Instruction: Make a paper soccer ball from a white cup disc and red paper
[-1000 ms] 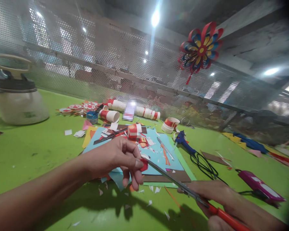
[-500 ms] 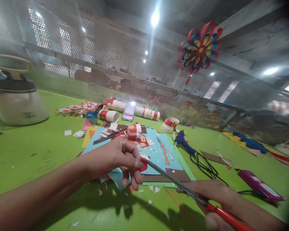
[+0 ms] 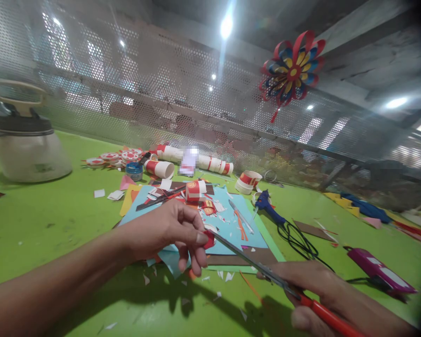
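Observation:
Between the thumb and fingers of my left hand [image 3: 171,231] is a small red and white paper piece [image 3: 209,238], partly covered by the fingertips. My right hand [image 3: 319,285] grips the red handles of a pair of scissors [image 3: 245,257]. The long blades reach up and left, and their tips meet the edge of the paper piece. Whether the blades are parted there is hard to see. Below and behind both hands lie light-blue paper sheets [image 3: 256,234], strewn with white clippings. A cut paper cup ring [image 3: 195,191] in red and white sits just beyond my left hand.
A blue glue gun [image 3: 268,206] with a black cord lies right of the sheets, near a purple power strip [image 3: 381,271]. A white spray bottle [image 3: 31,154] stands at left. Paper cup tubes [image 3: 214,164] and a blue-lidded jar [image 3: 134,171] are behind. A paper flower [image 3: 293,72] hangs above.
Both hands stay almost in place, the left still pinching the paper piece. The right hand and the scissors' handles have shifted very slightly; the blade tips remain at the paper.

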{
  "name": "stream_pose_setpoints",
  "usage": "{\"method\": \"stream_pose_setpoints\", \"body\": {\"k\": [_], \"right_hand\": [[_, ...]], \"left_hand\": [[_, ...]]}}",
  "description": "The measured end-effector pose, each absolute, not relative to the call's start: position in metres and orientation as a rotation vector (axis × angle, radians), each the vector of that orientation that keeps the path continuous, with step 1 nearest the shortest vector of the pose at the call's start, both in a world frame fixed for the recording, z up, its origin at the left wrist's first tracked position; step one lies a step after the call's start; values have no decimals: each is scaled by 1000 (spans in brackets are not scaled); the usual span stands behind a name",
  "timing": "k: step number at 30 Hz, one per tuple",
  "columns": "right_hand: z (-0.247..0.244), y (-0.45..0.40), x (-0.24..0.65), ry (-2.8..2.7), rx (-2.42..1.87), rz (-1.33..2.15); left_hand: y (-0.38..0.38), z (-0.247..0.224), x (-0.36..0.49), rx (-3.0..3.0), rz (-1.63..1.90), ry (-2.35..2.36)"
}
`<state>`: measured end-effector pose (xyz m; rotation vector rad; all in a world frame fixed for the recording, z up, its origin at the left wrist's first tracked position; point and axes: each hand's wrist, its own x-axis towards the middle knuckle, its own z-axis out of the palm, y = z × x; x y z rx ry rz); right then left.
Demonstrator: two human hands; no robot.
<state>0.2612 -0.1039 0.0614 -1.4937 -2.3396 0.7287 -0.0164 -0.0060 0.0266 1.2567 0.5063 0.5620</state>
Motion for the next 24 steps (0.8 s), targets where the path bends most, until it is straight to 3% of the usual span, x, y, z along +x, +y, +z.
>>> {"method": "stream_pose_setpoints", "body": {"k": [10, 18, 24], "right_hand": [[51, -106, 275, -2380, -1660, 605], [42, -86, 277, -2342, -1453, 381], [24, -57, 270, -2197, -1818, 304]], "left_hand": [[-2, 23, -16, 1256, 550, 438], [-2, 20, -17, 1257, 548, 427], [-2, 19, -15, 1257, 608, 456]]}}
